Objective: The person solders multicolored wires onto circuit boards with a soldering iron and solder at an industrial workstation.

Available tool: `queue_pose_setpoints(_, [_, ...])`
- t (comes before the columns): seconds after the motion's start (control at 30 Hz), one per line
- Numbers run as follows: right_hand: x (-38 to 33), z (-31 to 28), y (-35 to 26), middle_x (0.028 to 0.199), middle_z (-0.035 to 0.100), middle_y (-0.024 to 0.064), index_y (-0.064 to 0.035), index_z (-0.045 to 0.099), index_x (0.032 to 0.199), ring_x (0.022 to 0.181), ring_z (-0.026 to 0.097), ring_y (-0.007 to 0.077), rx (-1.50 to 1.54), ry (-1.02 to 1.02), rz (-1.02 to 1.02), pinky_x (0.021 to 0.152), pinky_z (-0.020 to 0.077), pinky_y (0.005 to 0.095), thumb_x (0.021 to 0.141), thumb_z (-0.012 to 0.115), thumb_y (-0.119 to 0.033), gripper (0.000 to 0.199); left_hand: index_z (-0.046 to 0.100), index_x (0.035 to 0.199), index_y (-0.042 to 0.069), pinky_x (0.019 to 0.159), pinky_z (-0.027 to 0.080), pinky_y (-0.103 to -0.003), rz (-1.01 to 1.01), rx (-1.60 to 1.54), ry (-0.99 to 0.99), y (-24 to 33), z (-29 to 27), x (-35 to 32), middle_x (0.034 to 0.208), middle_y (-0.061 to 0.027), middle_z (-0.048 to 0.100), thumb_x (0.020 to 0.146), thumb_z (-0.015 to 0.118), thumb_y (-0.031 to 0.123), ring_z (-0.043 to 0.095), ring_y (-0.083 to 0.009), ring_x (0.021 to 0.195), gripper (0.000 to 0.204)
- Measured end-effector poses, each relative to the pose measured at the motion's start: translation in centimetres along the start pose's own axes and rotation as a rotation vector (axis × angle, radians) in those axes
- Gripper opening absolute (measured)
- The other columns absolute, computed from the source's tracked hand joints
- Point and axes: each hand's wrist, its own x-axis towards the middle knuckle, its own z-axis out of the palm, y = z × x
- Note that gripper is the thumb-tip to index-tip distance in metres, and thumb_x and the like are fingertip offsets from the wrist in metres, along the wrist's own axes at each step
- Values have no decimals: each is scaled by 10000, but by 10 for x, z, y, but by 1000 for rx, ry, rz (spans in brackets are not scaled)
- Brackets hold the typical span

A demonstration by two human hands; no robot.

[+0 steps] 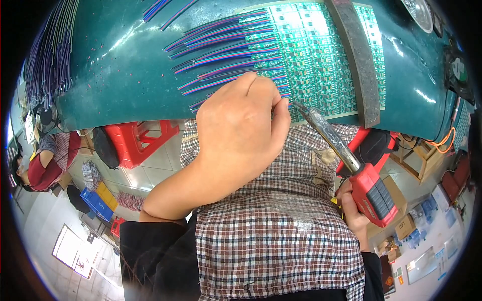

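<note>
My left hand (243,118) is closed in a pinch at the near left edge of a green circuit board panel (321,60), on wires that it mostly hides. Rows of thin coloured wires (221,45), blue, pink and black, stick out leftward from the panel. My right hand (354,213) grips a red and black soldering iron (374,195) from below. The iron's tip points up and left, close to my left thumb and the panel's edge. A dark metal bar (359,65) lies across the panel's right part.
A green tabletop (120,75) carries bundles of loose wires (52,50) at far left. A round metal dish (419,15) and a small fan (457,70) stand at right. Red stools (143,140) are below the table. Another person (45,160) sits at left.
</note>
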Motion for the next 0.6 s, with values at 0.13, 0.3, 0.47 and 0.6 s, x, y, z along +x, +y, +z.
queue_pose_setpoints(0.13, [1, 1, -5, 895, 737, 106, -51, 763, 994, 789, 718, 308, 24, 4, 15, 752, 571, 412, 783, 824, -127, 232, 627, 808, 60, 541, 510, -341, -3, -10, 7, 0, 1, 0, 770, -57, 643, 861, 787, 85, 648, -213, 652, 171])
queue_pose_setpoints(0.3, [2, 3, -7, 888, 737, 110, -52, 765, 989, 787, 719, 308, -1, 23, 15, 744, 570, 412, 776, 822, -112, 229, 616, 807, 60, 552, 498, -356, 8, 4, 22, 0, 4, -1, 764, -58, 632, 855, 787, 78, 640, -225, 649, 178])
queue_pose_setpoints(0.47, [-1, 1, -2, 881, 736, 112, -53, 766, 986, 772, 718, 308, -13, 34, -19, 725, 568, 406, 767, 824, -106, 233, 599, 822, 69, 575, 490, -380, 38, 37, 40, 0, 4, -1, 764, -59, 618, 839, 789, 63, 640, -240, 662, 190])
queue_pose_setpoints(0.6, [-2, 1, -5, 889, 738, 116, -48, 765, 986, 775, 721, 310, 11, 22, 11, 725, 570, 403, 767, 823, -104, 234, 595, 833, 71, 583, 491, -383, 71, 36, 53, -1, 5, -1, 769, -56, 621, 835, 789, 57, 645, -245, 673, 194])
